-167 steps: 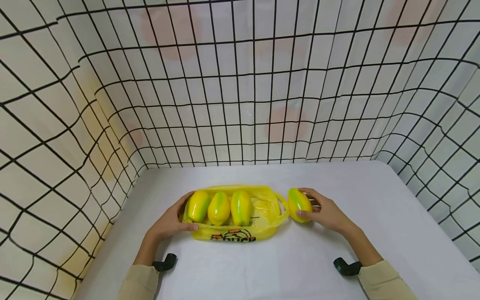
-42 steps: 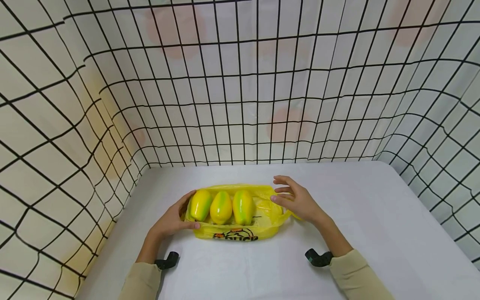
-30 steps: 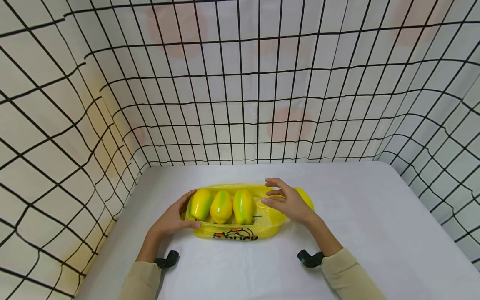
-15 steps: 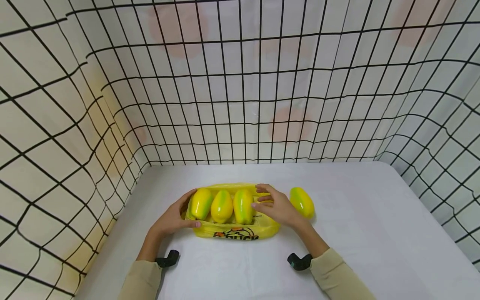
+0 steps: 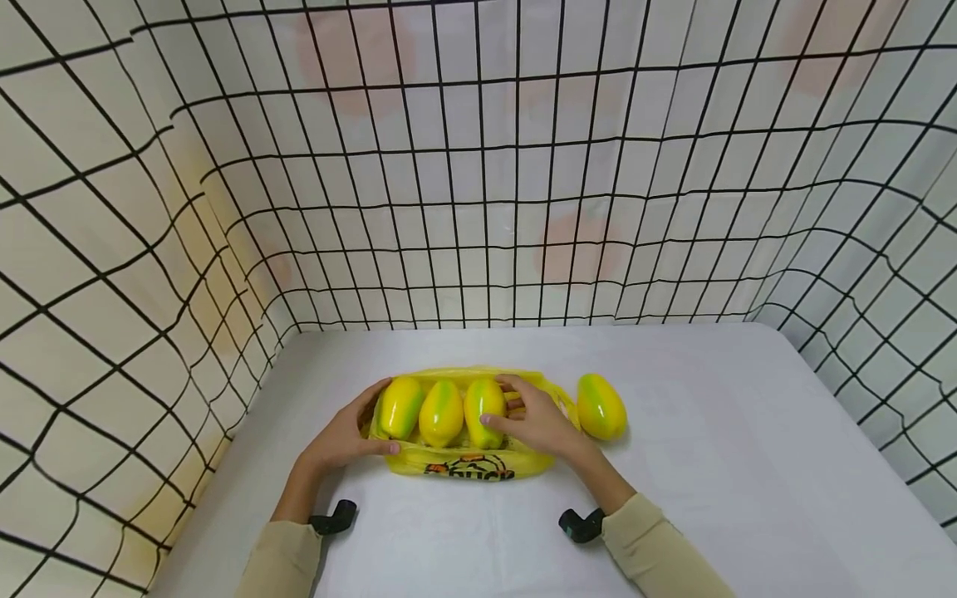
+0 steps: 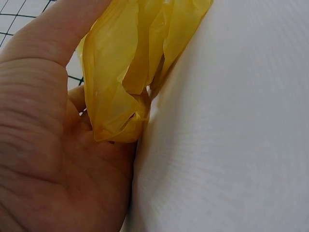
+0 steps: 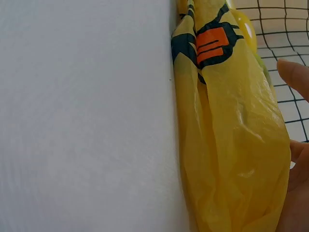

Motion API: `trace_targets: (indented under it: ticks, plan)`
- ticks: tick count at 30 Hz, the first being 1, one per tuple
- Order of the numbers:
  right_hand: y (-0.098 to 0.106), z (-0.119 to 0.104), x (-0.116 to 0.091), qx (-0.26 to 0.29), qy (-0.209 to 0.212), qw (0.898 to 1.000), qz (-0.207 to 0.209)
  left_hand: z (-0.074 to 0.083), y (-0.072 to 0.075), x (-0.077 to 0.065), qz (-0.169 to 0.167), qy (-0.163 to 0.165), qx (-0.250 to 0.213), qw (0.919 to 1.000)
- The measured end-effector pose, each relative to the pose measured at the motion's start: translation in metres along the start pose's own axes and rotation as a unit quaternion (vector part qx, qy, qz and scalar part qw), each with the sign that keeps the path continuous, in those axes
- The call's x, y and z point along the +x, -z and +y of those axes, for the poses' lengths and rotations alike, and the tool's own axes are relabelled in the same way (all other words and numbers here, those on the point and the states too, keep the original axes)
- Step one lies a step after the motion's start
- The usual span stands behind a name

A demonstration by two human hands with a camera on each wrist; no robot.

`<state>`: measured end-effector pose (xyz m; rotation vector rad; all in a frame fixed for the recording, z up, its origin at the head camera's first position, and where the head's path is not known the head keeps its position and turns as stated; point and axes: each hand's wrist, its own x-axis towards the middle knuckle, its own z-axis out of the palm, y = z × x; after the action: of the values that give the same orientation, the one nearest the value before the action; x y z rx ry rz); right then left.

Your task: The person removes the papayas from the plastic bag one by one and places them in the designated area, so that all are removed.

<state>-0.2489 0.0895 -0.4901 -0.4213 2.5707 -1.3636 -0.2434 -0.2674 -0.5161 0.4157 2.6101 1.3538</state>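
Fruit [image 5: 482, 407] smooth, glossy, oval, inside thin crinkled plastic bag [image 5: 471, 463]

Left hand [image 6: 53, 140] partly hidden by yellow bag [image 5: 527, 463]; right hand [image 7: 298, 191] cut off at right-wrist view's edge.

"What's at the back?"

"A pale wall [image 5: 459, 178], crossed by a grid [image 5: 516, 201] of thin black lines. A few blurred pinkish patches [image 5: 576, 249] show on it."

"And the sides?"

"The left wall [image 5: 48, 249] and right wall [image 5: 908, 286] carry the same grid, and the left has a yellowish patch [image 5: 214, 303] low down."

"What stands between them?"

"A table [image 5: 748, 432] with a plain white top, its far right corner rounded."

"And the light?"

"Soft and fairly even, with faint shadows on the white top."
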Motion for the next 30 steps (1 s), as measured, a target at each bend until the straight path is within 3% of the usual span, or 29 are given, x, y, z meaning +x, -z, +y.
trace_targets:
  ticks: [13, 30]
  plan:
    - [-0.006, -0.006, -0.001, -0.019, -0.004, 1.000, -0.016, 0.001, -0.001, -0.001, 0.007, 0.004, 0.013, 0.9999]
    - [0.009, -0.005, -0.006, 0.017, -0.016, 1.000, 0.002, -0.001, -0.001, -0.001, 0.009, -0.001, 0.015, 0.9998]
